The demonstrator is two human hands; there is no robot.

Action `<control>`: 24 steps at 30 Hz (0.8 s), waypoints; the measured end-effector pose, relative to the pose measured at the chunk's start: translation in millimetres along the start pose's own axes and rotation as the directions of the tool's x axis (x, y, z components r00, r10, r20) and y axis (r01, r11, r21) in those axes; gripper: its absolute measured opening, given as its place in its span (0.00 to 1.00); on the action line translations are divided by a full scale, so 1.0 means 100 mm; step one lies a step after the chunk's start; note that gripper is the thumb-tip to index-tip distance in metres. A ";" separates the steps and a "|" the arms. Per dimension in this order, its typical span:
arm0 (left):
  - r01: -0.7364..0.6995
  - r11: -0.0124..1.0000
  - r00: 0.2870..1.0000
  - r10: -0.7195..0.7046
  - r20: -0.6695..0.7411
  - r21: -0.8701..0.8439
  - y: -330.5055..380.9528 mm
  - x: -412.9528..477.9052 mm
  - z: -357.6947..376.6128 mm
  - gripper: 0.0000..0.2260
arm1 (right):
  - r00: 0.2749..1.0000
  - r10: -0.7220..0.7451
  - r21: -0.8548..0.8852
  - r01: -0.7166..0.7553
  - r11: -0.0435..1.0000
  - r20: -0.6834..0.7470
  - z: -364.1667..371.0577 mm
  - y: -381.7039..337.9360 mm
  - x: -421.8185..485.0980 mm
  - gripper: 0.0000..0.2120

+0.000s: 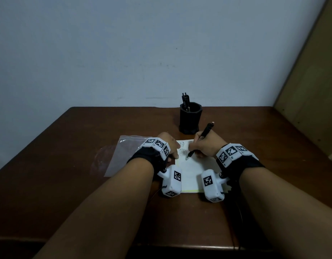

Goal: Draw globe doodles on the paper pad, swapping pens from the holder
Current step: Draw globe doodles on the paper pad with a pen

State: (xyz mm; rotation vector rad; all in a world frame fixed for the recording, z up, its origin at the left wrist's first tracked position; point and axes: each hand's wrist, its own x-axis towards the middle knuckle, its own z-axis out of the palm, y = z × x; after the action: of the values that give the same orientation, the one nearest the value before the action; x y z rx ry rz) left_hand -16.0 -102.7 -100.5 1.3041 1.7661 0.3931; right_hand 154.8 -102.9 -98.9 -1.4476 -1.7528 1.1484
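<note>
White paper pad on brown wooden tabletop: under my fingers. Small globe doodles: several done, just left of right hand, whose fingers clamp a slim black pen. Left hand rests on pad, curl unclear. Page mostly blank. Black faceted pen holder: beyond my fingers, swap pending.

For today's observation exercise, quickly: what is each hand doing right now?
Left hand: open, resting on the left edge of the paper pad, holding nothing.
Right hand: grips a black pen, tip down on the paper pad.
</note>
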 end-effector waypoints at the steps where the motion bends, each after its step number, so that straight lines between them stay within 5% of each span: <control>1: 0.000 1.000 1.000 0.000 -0.009 -0.012 0.01 -0.01 0.00 0.12 | 1.000 0.006 0.021 -0.006 1.000 0.002 -0.01 0.01 0.00 0.17; 8: 0.003 1.000 1.000 -0.003 -0.015 -0.019 0.02 -0.05 -0.02 0.13 | 0.998 0.007 -0.024 -0.006 1.000 0.064 0.03 0.00 -0.01 0.17; 18: -0.007 0.999 1.000 0.008 0.009 -0.043 0.02 -0.07 -0.01 0.12 | 0.994 0.094 0.184 -0.101 0.978 0.046 -0.09 0.09 -0.01 0.16; 21: -0.001 0.997 1.000 0.001 0.007 -0.082 0.03 -0.08 -0.01 0.07 | 0.983 0.161 0.455 -0.185 0.871 0.092 -0.14 0.13 -0.02 0.13; 24: 0.025 0.984 1.000 -0.027 -0.006 -0.175 0.02 -0.06 -0.04 0.06 | 0.953 0.226 0.716 -0.302 0.630 0.203 -0.17 0.16 -0.06 0.07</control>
State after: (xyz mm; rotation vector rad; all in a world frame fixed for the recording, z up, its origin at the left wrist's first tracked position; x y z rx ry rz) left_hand -17.7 -106.5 -93.8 1.1554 1.7125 0.5279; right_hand 178.4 -103.8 -104.8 -1.1372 -0.8973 1.8377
